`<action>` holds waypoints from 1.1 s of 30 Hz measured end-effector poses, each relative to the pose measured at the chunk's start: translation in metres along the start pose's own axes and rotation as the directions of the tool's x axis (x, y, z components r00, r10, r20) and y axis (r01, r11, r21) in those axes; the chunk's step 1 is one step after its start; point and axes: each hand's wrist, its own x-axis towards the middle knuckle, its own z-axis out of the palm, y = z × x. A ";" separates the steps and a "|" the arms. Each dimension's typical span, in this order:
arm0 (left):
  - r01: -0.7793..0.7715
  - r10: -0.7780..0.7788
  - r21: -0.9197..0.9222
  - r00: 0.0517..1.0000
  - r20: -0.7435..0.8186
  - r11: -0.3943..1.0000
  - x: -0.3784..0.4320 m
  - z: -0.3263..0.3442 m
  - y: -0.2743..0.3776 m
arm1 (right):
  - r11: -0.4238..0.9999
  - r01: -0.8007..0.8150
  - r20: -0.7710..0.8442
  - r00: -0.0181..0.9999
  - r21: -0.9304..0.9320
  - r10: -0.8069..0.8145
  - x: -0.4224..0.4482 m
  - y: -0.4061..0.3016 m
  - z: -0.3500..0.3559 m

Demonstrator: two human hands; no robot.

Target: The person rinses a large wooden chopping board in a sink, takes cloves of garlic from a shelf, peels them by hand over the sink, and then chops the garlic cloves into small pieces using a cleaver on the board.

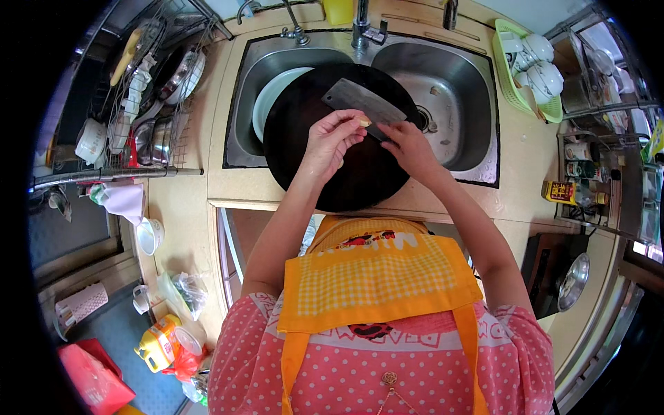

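Observation:
My left hand (332, 142) pinches a small pale yellowish food piece (364, 122), perhaps a garlic clove, between thumb and forefinger. Another pale bit (340, 164) shows beside the lower edge of that hand; whether it is held or lies on the board cannot be told. My right hand (410, 148) closes around the handle end of a cleaver (358, 101), hiding the handle. The broad grey blade points up and left, its corner hole at the far end. Beneath both hands is a round dark cutting board (306, 166), resting across the sink and the counter's front edge.
A double steel sink (461, 104) with a faucet (363, 31) lies behind; a pale basin (264, 104) sits in its left bowl. A green basket (506, 78) of bowls stands right, near a bottle (570, 193). A wire dish rack (174, 155) is left, above a white cup (149, 236).

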 end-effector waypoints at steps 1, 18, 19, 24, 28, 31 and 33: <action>0.011 -0.011 -0.009 1.000 0.021 1.000 0.001 0.000 -0.001 | 0.965 -0.067 0.016 0.998 0.253 0.065 0.006 -0.012 -0.012; 0.149 -0.182 0.168 0.963 0.200 0.974 0.022 0.052 -0.006 | 0.981 0.152 -0.269 0.956 0.121 -0.115 -0.004 -0.018 -0.060; 0.154 -0.188 0.168 0.960 0.209 0.974 0.023 0.053 -0.008 | 0.981 0.155 -0.279 0.953 0.116 -0.117 -0.004 -0.017 -0.061; 0.115 -0.160 0.196 0.959 0.235 0.974 0.025 0.061 -0.016 | 0.823 -0.139 -0.103 0.967 0.551 0.232 -0.010 -0.012 -0.064; 0.083 -0.163 0.270 0.944 0.287 0.959 0.024 0.063 -0.010 | 0.545 -0.222 0.006 0.929 0.809 0.370 -0.005 -0.005 -0.076; 0.096 -0.197 0.321 0.933 0.300 0.942 0.022 0.062 -0.007 | 0.564 -0.194 -0.062 0.914 0.803 0.402 -0.003 0.000 -0.087; 0.078 -0.202 0.360 0.925 0.321 0.930 0.024 0.061 -0.007 | 0.600 -0.185 -0.100 0.907 0.778 0.410 -0.001 0.007 -0.088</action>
